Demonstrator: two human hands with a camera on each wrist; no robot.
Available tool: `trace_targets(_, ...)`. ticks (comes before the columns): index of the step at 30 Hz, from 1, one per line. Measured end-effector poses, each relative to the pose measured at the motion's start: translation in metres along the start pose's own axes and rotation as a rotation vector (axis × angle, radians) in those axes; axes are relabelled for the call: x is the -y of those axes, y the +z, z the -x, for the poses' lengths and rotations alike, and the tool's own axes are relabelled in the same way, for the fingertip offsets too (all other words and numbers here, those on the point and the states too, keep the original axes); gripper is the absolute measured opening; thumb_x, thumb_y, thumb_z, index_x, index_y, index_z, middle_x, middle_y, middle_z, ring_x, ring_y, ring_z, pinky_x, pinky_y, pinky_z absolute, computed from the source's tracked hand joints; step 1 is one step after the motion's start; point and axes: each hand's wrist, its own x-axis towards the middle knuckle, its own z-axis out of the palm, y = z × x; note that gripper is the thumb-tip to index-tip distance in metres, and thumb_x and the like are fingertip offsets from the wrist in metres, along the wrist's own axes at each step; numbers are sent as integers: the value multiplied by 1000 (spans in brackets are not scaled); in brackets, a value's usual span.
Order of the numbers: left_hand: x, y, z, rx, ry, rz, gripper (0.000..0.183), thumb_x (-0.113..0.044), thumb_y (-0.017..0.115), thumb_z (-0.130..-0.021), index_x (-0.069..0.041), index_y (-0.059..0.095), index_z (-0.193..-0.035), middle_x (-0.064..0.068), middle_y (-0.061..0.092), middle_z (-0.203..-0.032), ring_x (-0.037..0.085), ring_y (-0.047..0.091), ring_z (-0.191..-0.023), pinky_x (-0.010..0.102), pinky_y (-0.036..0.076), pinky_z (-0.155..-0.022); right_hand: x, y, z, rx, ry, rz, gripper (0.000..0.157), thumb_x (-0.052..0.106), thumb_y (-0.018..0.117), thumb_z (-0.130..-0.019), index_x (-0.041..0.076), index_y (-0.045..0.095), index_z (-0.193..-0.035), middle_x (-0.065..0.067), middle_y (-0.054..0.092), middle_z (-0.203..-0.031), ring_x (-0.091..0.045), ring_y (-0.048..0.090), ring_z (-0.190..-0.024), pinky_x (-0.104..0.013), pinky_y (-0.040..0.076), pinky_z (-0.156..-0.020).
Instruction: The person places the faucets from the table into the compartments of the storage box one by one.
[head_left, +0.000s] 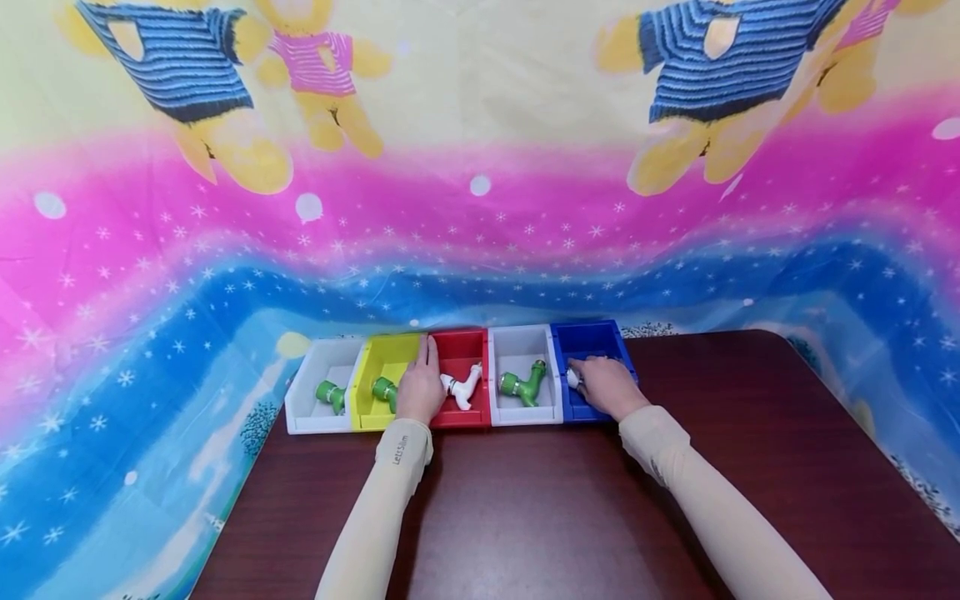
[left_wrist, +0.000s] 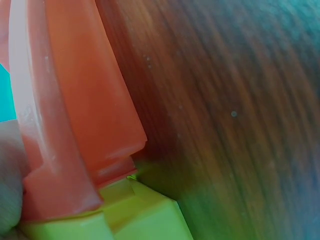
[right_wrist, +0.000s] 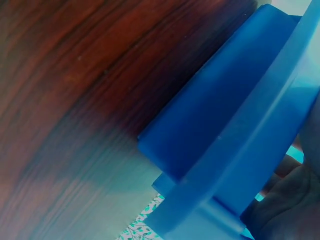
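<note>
A row of small plastic bins holds taps. My left hand (head_left: 422, 389) rests at the wall between the yellow bin (head_left: 367, 358) and the red bin (head_left: 461, 343), fingers straight and pointing away. Beside it, a white tap (head_left: 463, 388) lies in the red bin and a green tap (head_left: 384, 390) in the yellow one. Inside the blue bin (head_left: 588, 333), my right hand (head_left: 609, 386) grips a white tap (head_left: 574, 377), mostly covered by the fingers. The right wrist view shows the blue bin's front (right_wrist: 215, 120) with curled fingers (right_wrist: 287, 165) behind it.
Another green tap (head_left: 527, 385) lies in the white bin (head_left: 557, 400) between red and blue. At the left end, a white bin (head_left: 300, 408) holds a green tap (head_left: 331, 396). The bins stand along the brown table's (head_left: 525, 517) far edge, against a patterned cloth (head_left: 480, 250).
</note>
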Motion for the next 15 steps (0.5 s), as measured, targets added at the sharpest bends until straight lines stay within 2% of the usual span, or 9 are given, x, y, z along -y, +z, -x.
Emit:
trace_targets(7,0,-1,1,8,-2,6,83,-13,65,-97,-6,19,-166,14,22,-173,40,57,-134,48,55,-105,3,0,2,5,10,12,49,17,75,-94,4,64,-140,-24,72,-119,-41,70,-108,-57,60,-90)
trace_targets(15,2,1,-1,2,9,6,84,-12,66,-96,-6,19,-166,13,22,-173,39,59,-131,47,55,-104,4,-2,1,44,59,-17,52,17,71,-97,3,59,-145,-26,68,-129,-44,66,-119,-61,56,-97)
